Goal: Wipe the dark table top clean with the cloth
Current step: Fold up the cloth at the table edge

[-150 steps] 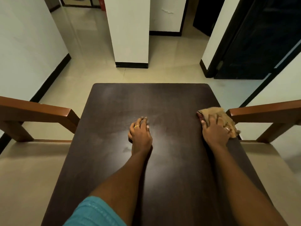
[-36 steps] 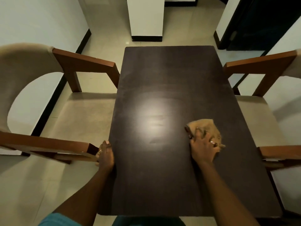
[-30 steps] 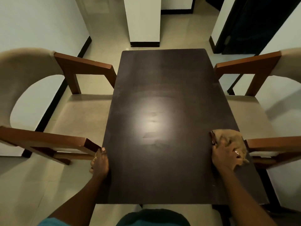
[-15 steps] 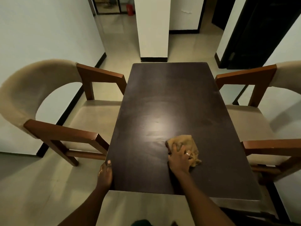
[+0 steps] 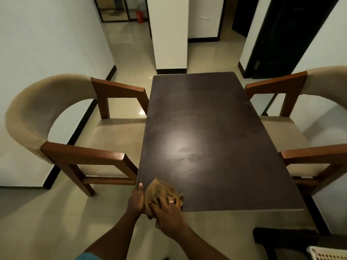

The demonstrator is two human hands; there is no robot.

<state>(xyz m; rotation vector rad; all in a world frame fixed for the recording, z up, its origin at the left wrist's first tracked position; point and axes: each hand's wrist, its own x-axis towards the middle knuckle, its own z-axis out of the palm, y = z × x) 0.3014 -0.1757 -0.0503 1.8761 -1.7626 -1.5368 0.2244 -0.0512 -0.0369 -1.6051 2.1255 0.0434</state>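
The dark rectangular table top [image 5: 206,128] stretches away from me, with a bright light reflection near its middle. A crumpled tan cloth [image 5: 159,191] lies on the table's near left corner. My right hand [image 5: 167,209] presses down on the cloth, fingers spread over it, a ring showing. My left hand [image 5: 136,200] rests against the table's near left corner edge, touching the cloth's left side, thumb up on the edge.
A beige armchair with wooden arms [image 5: 56,128] stands along the table's left side, and another [image 5: 309,128] along the right. A white pillar [image 5: 169,34] rises beyond the far end. A white basket [image 5: 326,254] shows at the bottom right.
My right hand slid the cloth leftward from mid-table to the near left corner. My left hand stayed at the left corner. The view has pulled back from the table.
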